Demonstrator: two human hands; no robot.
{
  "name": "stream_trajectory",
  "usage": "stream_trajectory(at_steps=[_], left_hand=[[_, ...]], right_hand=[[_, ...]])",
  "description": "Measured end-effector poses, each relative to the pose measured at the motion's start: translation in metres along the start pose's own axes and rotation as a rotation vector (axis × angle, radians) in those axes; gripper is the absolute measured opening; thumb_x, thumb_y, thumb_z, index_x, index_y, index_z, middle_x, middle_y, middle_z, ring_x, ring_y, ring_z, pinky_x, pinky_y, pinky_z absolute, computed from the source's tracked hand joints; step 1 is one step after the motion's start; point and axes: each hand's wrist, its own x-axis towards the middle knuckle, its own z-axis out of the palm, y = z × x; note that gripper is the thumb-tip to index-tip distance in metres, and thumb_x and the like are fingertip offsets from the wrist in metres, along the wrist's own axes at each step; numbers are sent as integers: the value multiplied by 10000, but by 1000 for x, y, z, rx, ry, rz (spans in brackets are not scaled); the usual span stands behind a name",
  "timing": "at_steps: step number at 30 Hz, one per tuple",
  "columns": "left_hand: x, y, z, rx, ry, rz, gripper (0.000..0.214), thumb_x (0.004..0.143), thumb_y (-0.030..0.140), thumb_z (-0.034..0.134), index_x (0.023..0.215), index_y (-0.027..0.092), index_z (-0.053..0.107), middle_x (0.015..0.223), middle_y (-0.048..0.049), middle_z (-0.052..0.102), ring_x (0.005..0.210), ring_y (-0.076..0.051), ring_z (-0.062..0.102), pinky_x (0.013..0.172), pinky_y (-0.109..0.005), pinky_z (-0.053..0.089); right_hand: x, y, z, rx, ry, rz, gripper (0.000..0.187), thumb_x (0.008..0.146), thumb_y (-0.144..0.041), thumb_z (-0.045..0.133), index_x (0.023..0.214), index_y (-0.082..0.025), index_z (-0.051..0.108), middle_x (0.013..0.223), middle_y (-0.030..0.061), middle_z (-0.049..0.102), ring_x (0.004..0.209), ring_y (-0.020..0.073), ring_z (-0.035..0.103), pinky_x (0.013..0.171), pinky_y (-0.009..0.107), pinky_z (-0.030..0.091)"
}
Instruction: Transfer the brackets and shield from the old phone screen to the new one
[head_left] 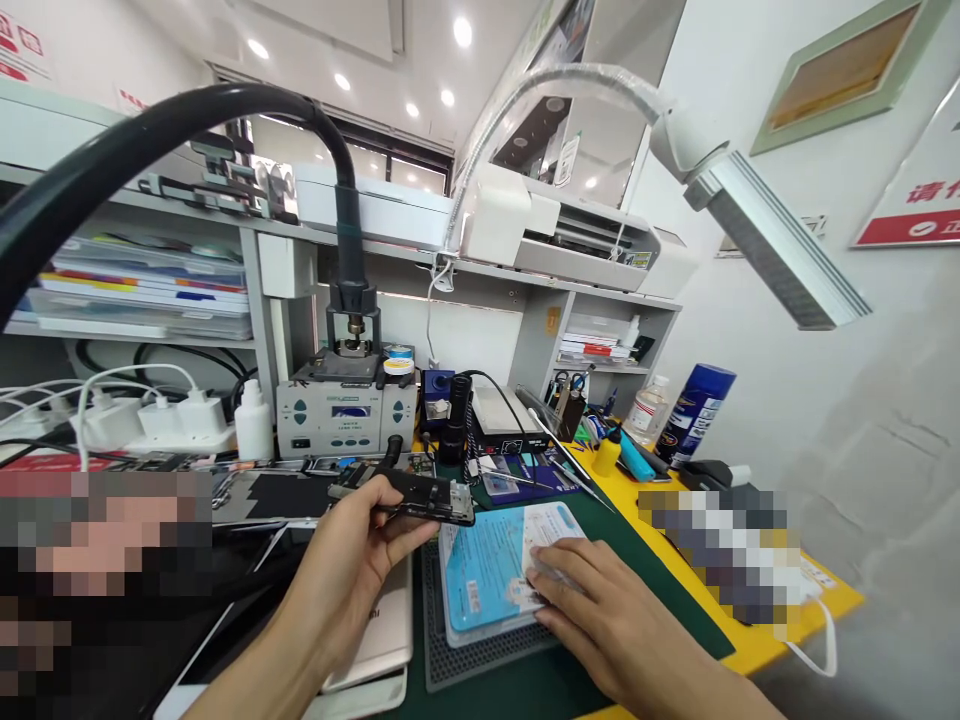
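My left hand (352, 570) is closed around a dark, opened phone frame (409, 495) and holds it tilted above the bench. My right hand (592, 600) lies flat with fingers stretched out on a blue and white packet (491, 565). That packet rests on a grey ribbed mat (435, 655) over the green work mat (645, 570). A gold-white phone (386, 630) lies face down under my left wrist.
A soldering station (345, 415) with a black hose (150, 130) stands behind. A white bottle (253, 420), chargers (180, 415), tweezers (570, 470), a yellow bottle (607, 452) and a blue spray can (694, 410) ring the bench. A lamp head (772, 240) hangs at right.
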Motion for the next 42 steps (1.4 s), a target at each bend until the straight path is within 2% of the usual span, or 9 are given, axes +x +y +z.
stream_trajectory(at_steps=[4,8,10,13,18,24,30,35,42], left_hand=[[1,0,-1,-7,-10,-12,192,751,11,562,612,139,532,698,1,559,567,-110,617,608,-347,664],[1,-3,-1,-21,-8,-12,208,744,9,572,595,144,519,607,30,473,561,-122,616,606,-339,660],[0,-4,-1,-28,-8,-3,217,744,8,575,588,146,515,584,38,446,551,-119,600,614,-346,659],[-4,-6,1,-24,-11,42,173,763,20,578,623,122,572,639,6,520,572,-111,577,647,-368,660],[-4,-7,2,-33,11,133,145,770,62,602,641,126,596,637,1,520,585,-105,530,647,-332,650],[-5,-8,0,-28,22,103,149,750,75,586,614,136,576,625,1,514,599,-119,544,683,-368,647],[-10,-10,2,17,-46,51,95,765,121,580,673,133,602,666,-27,585,636,-141,589,696,-351,633],[-11,-10,4,32,-6,76,39,750,108,593,723,133,607,691,-16,590,617,-117,565,658,-304,622],[-12,-12,5,52,5,72,21,734,108,596,738,128,602,706,-22,596,628,-118,561,607,-267,604]], right_hand=[[-6,3,5,88,194,-85,271,971,-134,500,1182,-168,666,1144,131,727,1036,295,677,904,458,564],[14,-6,-16,400,263,203,191,976,-197,531,1030,-188,715,1017,103,759,909,220,716,769,283,592],[31,-13,-25,428,295,259,157,967,-214,561,976,-200,717,938,77,772,825,198,722,716,260,586],[59,-22,-27,320,446,70,109,916,-145,614,973,-196,691,892,61,778,799,184,728,737,259,581],[90,-30,-5,137,614,-296,248,853,-60,628,1059,-197,631,928,87,772,833,196,728,743,288,579],[95,-34,17,85,744,-352,141,920,-101,559,1005,-166,650,816,69,773,731,176,729,655,275,580],[90,-34,16,81,772,-338,143,956,-104,551,926,-113,691,812,71,771,762,146,725,706,253,573],[89,-34,13,113,707,-329,140,944,-95,562,935,-113,701,823,74,771,726,157,721,660,276,573],[87,-29,16,99,711,-348,150,937,-93,561,954,-93,710,844,104,770,741,177,728,649,285,574]])
